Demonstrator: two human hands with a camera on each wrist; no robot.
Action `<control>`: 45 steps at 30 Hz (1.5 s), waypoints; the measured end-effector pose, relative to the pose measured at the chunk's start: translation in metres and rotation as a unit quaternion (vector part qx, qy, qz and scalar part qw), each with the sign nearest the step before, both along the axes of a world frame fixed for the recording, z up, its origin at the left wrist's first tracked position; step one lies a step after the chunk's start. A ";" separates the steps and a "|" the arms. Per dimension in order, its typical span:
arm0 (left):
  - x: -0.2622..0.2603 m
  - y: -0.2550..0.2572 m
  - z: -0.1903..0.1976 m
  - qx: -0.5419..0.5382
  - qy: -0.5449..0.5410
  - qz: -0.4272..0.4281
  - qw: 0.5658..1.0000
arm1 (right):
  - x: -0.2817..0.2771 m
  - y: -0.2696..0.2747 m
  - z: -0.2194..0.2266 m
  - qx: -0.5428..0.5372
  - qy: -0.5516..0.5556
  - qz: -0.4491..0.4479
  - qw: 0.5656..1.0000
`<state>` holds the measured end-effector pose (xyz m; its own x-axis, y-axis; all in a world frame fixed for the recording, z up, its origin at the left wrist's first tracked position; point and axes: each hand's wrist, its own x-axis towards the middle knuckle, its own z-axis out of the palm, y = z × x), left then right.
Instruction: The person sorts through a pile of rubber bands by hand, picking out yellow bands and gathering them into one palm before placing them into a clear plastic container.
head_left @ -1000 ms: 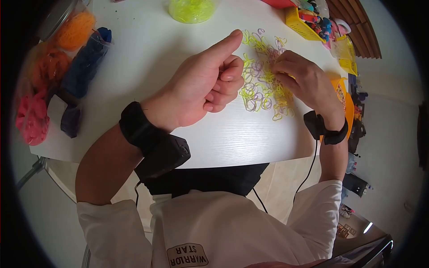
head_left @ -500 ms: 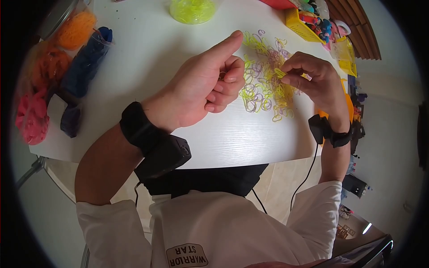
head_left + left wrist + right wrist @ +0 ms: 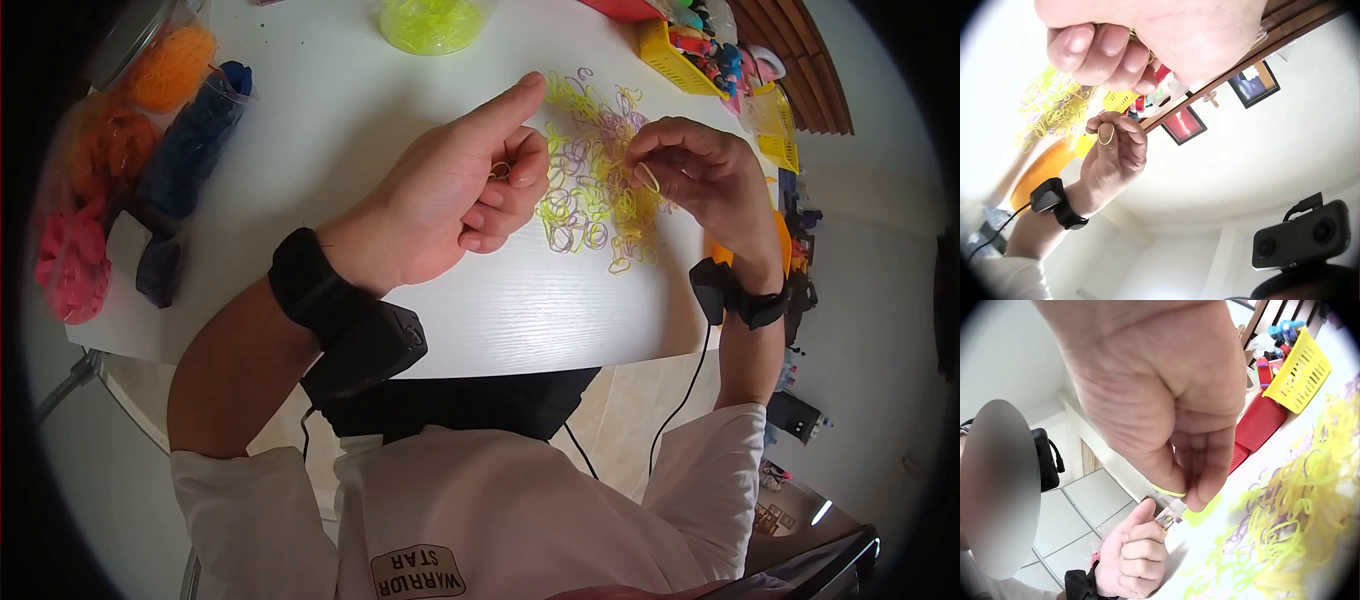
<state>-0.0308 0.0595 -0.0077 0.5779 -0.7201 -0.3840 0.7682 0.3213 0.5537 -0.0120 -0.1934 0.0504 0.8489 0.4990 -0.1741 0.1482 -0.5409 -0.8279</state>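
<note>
My left hand [image 3: 440, 195] is held over the table with its fingers curled and thumb pointing out. Small yellow rubber bands [image 3: 501, 170] peek out from inside those fingers, most of them hidden. My right hand [image 3: 705, 180] pinches a single yellow rubber band [image 3: 1169, 490] between thumb and fingertips; in the left wrist view the band loops across the thumb. Below and beside that hand spreads a loose pile of rubber bands [image 3: 590, 195], yellow, lime green and pale purple.
A clear tub of lime-green bands [image 3: 430, 25] stands at the far side of the white table [image 3: 480, 310]. On the left lie bags with orange bands [image 3: 172, 70], dark blue bands [image 3: 192, 150] and pink bands [image 3: 72, 265]. A yellow basket [image 3: 680, 62] of small toys is at back right.
My right hand has lifted from the pile and drawn slightly to the right. Yellow bands showed at its fingertips half a second ago; now one band does. The left hand stays nearly still.
</note>
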 end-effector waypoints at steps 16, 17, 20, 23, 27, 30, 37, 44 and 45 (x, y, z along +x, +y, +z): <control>-0.002 -0.004 0.002 -0.016 0.000 -0.049 0.999 | -0.011 0.061 0.005 -0.008 -0.126 0.093 0.988; -0.002 -0.004 0.002 -0.017 -0.002 -0.048 0.999 | -0.011 0.063 0.004 -0.027 -0.139 0.098 0.985; 0.000 -0.001 -0.002 -0.021 -0.005 -0.053 0.998 | -0.010 0.060 0.001 0.017 -0.124 0.077 0.989; -0.001 -0.001 -0.006 0.002 -0.026 -0.057 0.998 | -0.006 0.052 0.003 0.013 -0.136 0.059 0.989; -0.001 -0.002 -0.003 0.016 -0.031 -0.048 0.998 | -0.001 0.037 -0.001 -0.017 -0.145 0.019 0.989; -0.001 -0.002 -0.004 -0.002 -0.011 -0.039 0.999 | 0.001 0.027 -0.006 -0.067 -0.158 0.026 0.985; 0.000 0.002 0.000 -0.032 -0.009 0.001 0.999 | -0.004 0.015 -0.014 -0.209 -0.233 0.145 0.939; 0.000 0.000 -0.003 -0.021 -0.007 0.005 1.000 | -0.013 0.020 -0.018 -0.233 -0.239 0.158 0.929; 0.000 0.000 -0.003 -0.021 -0.007 0.005 1.000 | -0.013 0.020 -0.018 -0.235 -0.241 0.159 0.928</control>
<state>-0.0306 0.0597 -0.0103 0.5904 -0.7299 -0.3445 0.7569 0.3526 0.5503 -0.0253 -0.1734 0.0322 0.7078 0.7026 -0.0740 0.6541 -0.6913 -0.3071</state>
